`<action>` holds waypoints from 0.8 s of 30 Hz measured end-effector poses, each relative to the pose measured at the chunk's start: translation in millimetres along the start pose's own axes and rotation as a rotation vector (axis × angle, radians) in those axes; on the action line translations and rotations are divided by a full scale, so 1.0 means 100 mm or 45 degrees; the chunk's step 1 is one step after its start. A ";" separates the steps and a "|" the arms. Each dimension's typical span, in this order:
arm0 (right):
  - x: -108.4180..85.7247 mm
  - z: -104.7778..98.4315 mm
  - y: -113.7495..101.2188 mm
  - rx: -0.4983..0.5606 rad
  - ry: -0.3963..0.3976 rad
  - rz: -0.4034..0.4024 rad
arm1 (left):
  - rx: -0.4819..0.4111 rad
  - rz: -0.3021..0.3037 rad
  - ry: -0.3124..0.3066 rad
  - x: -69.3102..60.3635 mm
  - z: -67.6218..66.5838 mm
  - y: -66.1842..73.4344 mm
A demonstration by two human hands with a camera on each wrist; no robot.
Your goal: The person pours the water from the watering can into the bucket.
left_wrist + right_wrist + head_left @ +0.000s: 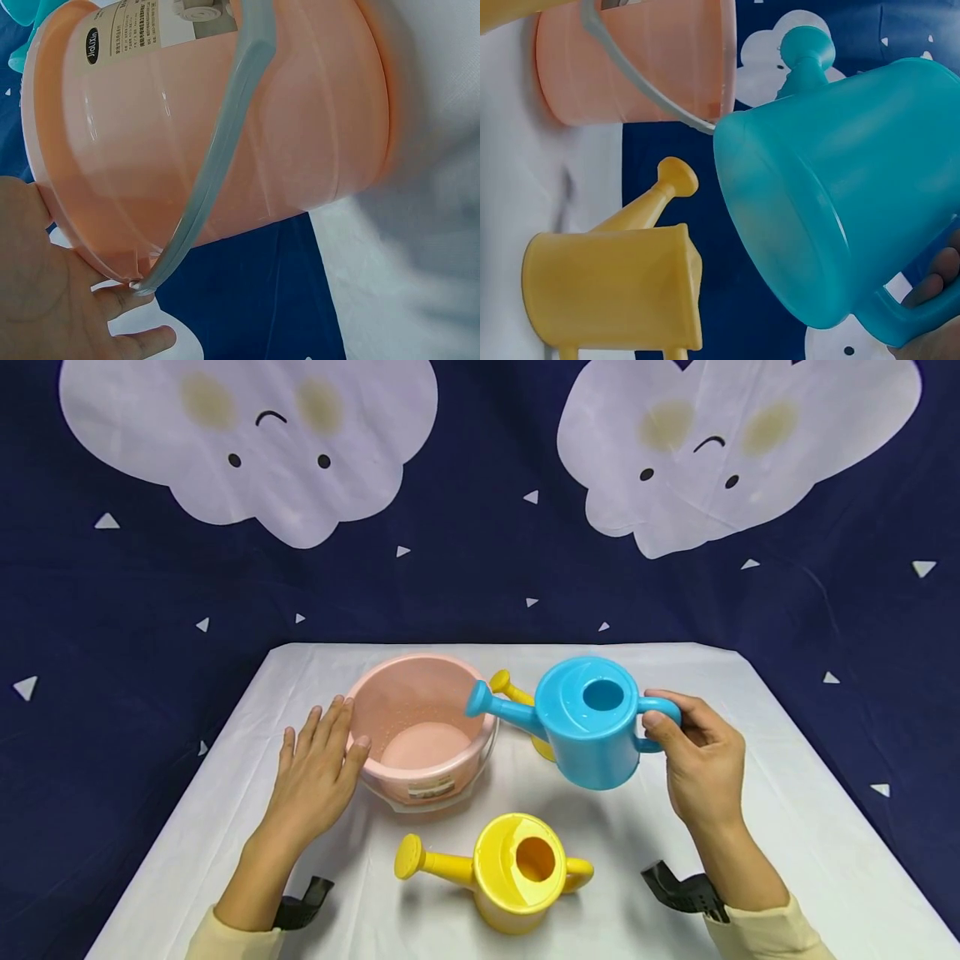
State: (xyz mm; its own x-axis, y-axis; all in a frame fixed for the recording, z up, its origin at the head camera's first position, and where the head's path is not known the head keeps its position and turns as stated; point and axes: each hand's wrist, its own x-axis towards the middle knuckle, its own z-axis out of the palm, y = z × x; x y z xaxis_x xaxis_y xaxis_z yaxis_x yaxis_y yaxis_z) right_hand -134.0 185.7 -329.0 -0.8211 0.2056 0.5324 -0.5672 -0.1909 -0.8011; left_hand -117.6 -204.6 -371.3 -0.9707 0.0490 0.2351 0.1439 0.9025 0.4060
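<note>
My right hand (705, 756) grips the handle of a blue watering can (596, 735), held up off the table with its underside showing in the right wrist view. Its spout points left, and the rose overlaps the right rim of a pink bucket (427, 775) in the head view. Drops dot the bucket's inner wall. With fingers straight, my left hand (315, 781) touches the bucket's left rim. A yellow watering can (517, 902) stands in front of the bucket, spout to the left. Behind the blue can, a second yellow watering can (615, 289) is partly hidden in the head view.
All of this is on a table with a white cloth (247, 760). A dark blue backdrop (480, 585) with clouds and small triangles rises behind it. The bucket's pale bail handle (217, 161) hangs down its front side. Black straps (303, 902) circle both wrists.
</note>
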 end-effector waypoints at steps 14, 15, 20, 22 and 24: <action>-0.12 -0.16 0.09 0.094 0.005 -0.056 | 0.005 0.005 0.011 0.01 0.01 0.00; -0.13 -0.18 0.10 0.104 0.004 -0.060 | 0.006 0.004 0.012 0.01 0.01 0.00; -0.18 -0.25 0.13 0.073 0.048 -0.041 | 0.010 0.005 0.015 0.00 0.01 0.00; -0.20 -0.27 0.14 0.068 0.074 -0.027 | 0.009 0.005 0.015 0.00 0.00 0.01; -0.21 -0.30 0.15 0.079 0.091 -0.018 | 0.008 0.006 0.016 0.00 0.00 0.01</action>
State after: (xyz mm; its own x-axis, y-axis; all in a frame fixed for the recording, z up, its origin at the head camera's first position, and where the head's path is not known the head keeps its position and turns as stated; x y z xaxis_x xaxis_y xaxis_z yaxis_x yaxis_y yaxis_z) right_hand -123.4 207.3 -360.6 -0.8077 0.2765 0.5208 -0.5833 -0.2459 -0.7741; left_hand -117.5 -204.0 -371.2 -0.9675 0.0474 0.2482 0.1468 0.9049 0.3995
